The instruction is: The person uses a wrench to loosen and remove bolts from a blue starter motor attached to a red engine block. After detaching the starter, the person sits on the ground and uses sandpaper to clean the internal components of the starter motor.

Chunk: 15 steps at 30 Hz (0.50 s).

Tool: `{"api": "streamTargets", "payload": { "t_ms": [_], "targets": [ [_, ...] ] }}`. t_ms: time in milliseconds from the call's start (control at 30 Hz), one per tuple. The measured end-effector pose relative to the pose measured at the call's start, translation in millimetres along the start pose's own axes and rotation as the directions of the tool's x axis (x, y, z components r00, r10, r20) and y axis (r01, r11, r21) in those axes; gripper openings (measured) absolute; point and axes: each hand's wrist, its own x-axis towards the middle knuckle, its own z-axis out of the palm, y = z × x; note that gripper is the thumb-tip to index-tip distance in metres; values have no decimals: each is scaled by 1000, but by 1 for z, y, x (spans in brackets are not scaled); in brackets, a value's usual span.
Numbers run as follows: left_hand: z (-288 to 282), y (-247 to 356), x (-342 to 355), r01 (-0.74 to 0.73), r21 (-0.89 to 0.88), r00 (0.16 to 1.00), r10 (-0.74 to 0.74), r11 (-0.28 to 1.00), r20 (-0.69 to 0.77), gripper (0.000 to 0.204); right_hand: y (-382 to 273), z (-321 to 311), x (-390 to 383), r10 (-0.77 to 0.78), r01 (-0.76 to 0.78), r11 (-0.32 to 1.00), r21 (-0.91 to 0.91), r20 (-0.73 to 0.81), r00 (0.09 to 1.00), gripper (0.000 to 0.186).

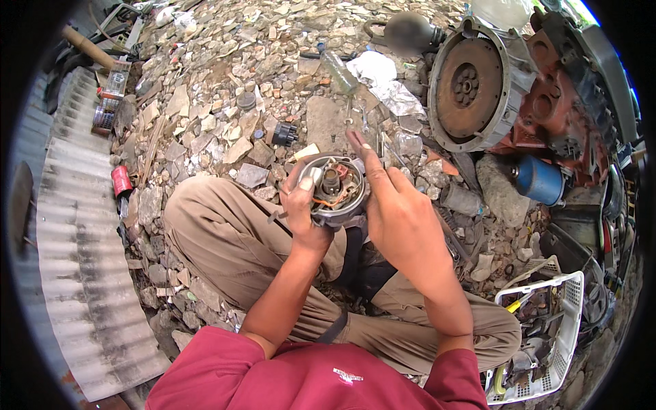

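Observation:
An ignition distributor (342, 198) with its cap off is held over my lap, its round metal housing tilted toward me. Inside, a central shaft and an orange wire show. My left hand (301, 205) grips the housing from the left, thumb over the rim. Beside the far right rim, my right hand (403, 205) has its thumb and finger pressed together, pointing away from me; anything between them is too small or hidden to make out. A black distributor cap (284, 134) lies on the rubble beyond, near a flat stone (326, 123) with a small bolt on it.
Spanners (364, 119) lie beyond my right hand, near a white cloth (386, 82) and a glass bottle (339, 72). At right stand a flywheel housing (437, 102), a reddish engine block (547, 102) and a blue filter (538, 180). A white basket (572, 321) of tools sits by my right knee.

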Motion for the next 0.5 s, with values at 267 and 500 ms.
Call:
{"api": "streamTargets", "payload": {
  "t_ms": [267,500],
  "targets": [
    [4,-6,-6,15,-130,999,-9,991,41,50,7,0,5,16,-16,1000,17,-43,999,56],
    [-10,-5,5,13,-91,997,-20,996,-70,55,-6,-4,-2,-16,18,995,-100,22,1000,62]
  ]
}}
